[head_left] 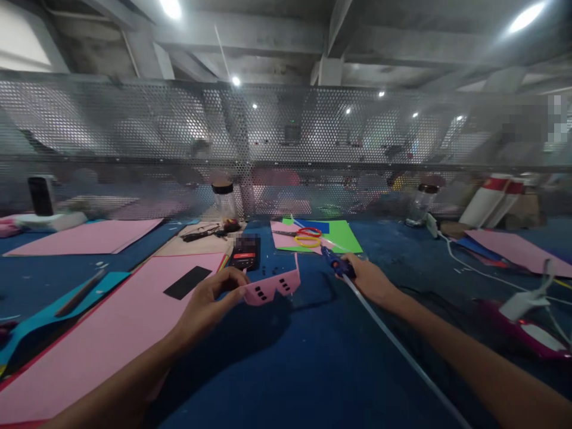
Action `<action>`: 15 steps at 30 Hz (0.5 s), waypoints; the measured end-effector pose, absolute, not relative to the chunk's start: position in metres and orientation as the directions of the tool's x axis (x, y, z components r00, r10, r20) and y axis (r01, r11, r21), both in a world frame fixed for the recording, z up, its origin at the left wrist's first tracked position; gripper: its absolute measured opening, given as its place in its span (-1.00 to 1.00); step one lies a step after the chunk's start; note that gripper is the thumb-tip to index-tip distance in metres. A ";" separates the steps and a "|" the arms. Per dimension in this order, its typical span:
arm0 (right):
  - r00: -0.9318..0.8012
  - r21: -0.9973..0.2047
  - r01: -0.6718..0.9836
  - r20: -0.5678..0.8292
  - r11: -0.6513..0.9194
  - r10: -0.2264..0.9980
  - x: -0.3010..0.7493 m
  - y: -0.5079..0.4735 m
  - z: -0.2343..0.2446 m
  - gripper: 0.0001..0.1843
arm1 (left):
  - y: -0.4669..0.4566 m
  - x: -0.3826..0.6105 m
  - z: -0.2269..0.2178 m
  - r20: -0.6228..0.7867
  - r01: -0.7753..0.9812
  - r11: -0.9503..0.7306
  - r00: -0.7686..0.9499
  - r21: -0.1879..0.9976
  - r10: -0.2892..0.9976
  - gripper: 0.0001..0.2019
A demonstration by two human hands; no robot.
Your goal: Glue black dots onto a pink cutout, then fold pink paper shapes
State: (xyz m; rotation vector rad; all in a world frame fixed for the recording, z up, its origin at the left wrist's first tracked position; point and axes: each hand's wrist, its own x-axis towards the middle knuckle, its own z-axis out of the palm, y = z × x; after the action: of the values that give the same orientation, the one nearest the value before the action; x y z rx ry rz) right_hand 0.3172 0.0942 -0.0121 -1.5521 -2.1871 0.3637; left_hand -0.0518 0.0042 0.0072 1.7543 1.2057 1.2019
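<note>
My left hand [210, 301] pinches a small pink paper cut-out [273, 286] with black squares on it, held just above the blue table [313, 357]. My right hand [370, 280] is closed round a blue glue gun [336, 262] whose white cord [402, 351] runs back along my forearm. The gun's tip points toward the green and pink sheets behind it. The two hands are a short way apart, the cut-out between them.
A large pink sheet [102, 333] with a black rectangle [186, 282] lies at left. Scissors with red and yellow handles [307, 236] rest on green paper [342, 235]. Two jars [223, 199], white bottles [487, 199] and a mesh screen [286, 137] stand behind.
</note>
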 end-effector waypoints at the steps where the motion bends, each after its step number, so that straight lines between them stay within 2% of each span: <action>1: -0.309 -0.442 0.825 0.169 0.352 0.936 0.318 0.093 -0.014 -0.66 | 0.005 -0.053 0.006 0.287 0.272 -0.312 0.130 0.910 0.949 -0.85; 6: -0.426 -0.432 0.800 0.081 0.417 0.901 0.314 0.085 -0.013 -0.55 | 0.010 -0.053 0.004 0.240 0.197 -0.257 0.110 0.946 0.965 -0.85; 15: -0.543 -0.419 0.745 0.071 0.519 0.836 0.312 0.079 -0.007 -0.59 | 0.010 -0.048 0.004 0.203 0.186 -0.235 0.174 0.954 0.964 -0.86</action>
State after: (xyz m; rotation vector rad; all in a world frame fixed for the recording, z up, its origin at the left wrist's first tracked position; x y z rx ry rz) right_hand 0.3120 0.0793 -0.0069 -1.3314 -2.4987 0.5001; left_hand -0.0478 0.0100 0.0038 1.5963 1.1265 1.1471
